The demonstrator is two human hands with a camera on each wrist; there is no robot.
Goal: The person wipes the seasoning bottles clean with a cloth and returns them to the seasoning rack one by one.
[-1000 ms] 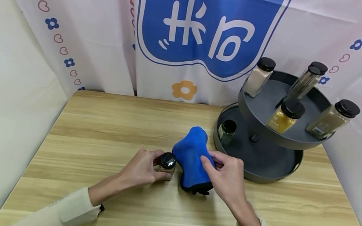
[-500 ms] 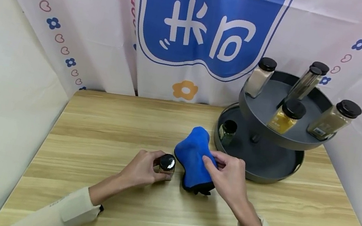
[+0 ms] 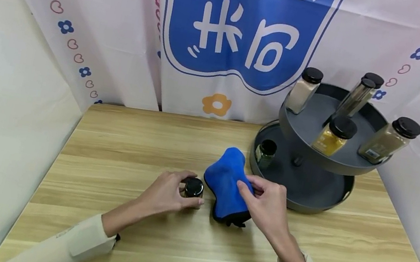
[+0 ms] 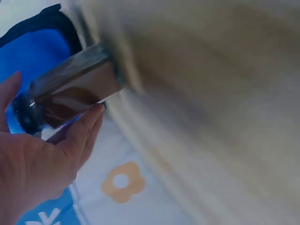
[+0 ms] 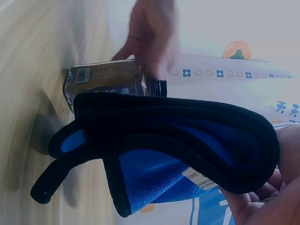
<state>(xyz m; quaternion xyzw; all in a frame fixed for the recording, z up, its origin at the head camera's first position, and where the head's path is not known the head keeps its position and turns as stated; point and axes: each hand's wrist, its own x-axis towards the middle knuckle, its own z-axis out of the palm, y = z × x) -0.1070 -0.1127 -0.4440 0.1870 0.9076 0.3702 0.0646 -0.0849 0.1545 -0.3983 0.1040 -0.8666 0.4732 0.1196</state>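
Observation:
A small glass jar (image 3: 194, 189) with a black lid stands upright on the table, and reddish-brown powder shows through its side in the left wrist view. My left hand (image 3: 166, 192) is around it, with the thumb and fingers spread to either side and the thumb apart from the lid. To the jar's right, my right hand (image 3: 267, 203) pinches a folded blue cloth (image 3: 226, 183) by its right edge. Black edging, a loop and a white tag (image 5: 199, 178) on the cloth appear in the right wrist view. The right fingertips are partly hidden behind it.
A dark grey two-tier round rack (image 3: 307, 199) stands at the back right of the wooden table (image 3: 127, 144). Its upper tier holds several black-lidded spice jars, including a yellow one (image 3: 328, 140). A green jar (image 3: 265, 154) is on the lower tier. A printed curtain (image 3: 124, 41) hangs behind.
My left fingers and thumb have loosened and spread away from the jar, which stays in place. The cloth and my right hand have hardly moved; the head view has shifted slightly.

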